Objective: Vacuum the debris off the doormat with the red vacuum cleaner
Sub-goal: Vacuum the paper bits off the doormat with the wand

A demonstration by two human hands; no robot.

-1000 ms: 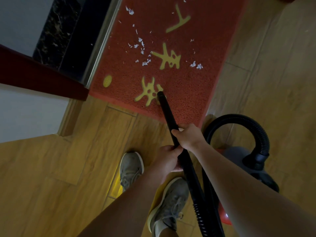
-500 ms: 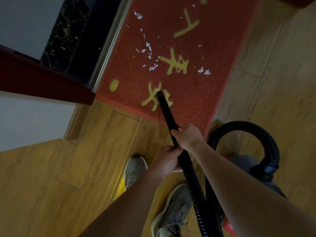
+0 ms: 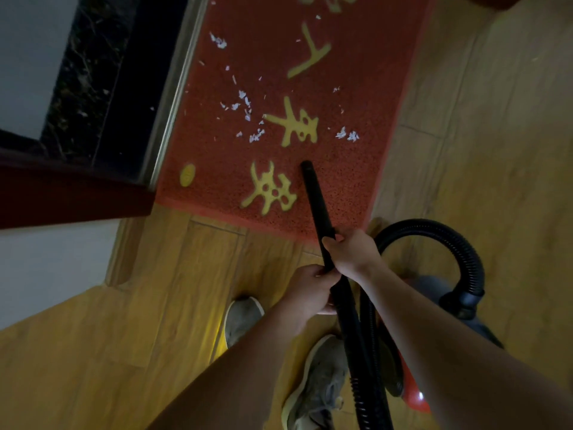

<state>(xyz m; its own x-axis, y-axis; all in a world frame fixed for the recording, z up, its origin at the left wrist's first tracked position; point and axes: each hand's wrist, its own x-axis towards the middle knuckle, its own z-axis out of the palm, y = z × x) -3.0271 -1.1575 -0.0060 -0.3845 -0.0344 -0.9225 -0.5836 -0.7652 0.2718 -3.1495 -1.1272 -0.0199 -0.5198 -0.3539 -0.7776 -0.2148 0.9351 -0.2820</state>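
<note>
A red doormat [image 3: 356, 169] with yellow characters lies on the wood floor ahead of me. White debris bits [image 3: 248, 110] are scattered across its left middle, and a small clump [image 3: 347, 135] sits to the right. I hold the black vacuum wand [image 3: 316, 200] with both hands. My right hand [image 3: 353, 252] grips it higher up, my left hand [image 3: 310, 290] just below. The nozzle tip [image 3: 307, 166] rests on the mat's near part, right of the lowest yellow character. The ribbed black hose [image 3: 459, 252] loops to the vacuum body [image 3: 412, 395], red at its base, by my right arm.
A door threshold with a metal strip [image 3: 173, 97] and dark marble borders the mat's left side. A dark red door edge [image 3: 71, 193] juts in from the left. My two grey shoes [image 3: 245, 318] stand on the wooden floor [image 3: 496, 150] below the mat.
The nozzle tip has shifted right on the mat, off the lowest yellow character to the bare red beside it. Both hands keep their grip on the wand.
</note>
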